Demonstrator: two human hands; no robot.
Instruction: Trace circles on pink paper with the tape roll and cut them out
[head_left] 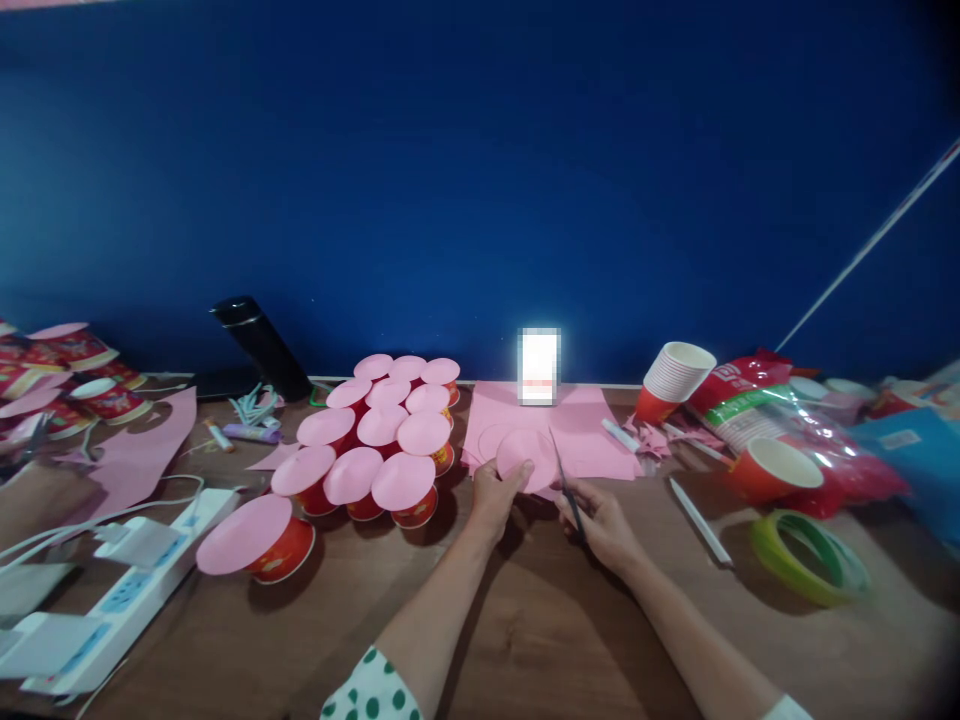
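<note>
Between the thumb and fingers of my left hand [495, 497] is a round piece of pink paper [526, 457]. My right hand [600, 522] grips a pair of dark scissors [568, 490], whose blades point up along the right edge of the pink piece. Behind both hands lies a stack of pink paper sheets [585, 430] with circle outlines showing on it. To the left of my left hand stand several red paper cups topped with pink paper discs [403, 482]. The nearest disc-topped cup [289, 550] sits apart at the front, its disc tilted.
A bright phone [539, 365] stands at the back. Rightward are stacked paper cups [677, 372], a red cup [776, 470], a white pen [699, 522] and green tape [810, 557]. Leftward are a power strip [150, 580], a black bottle [262, 345] and another person's hand [49, 495].
</note>
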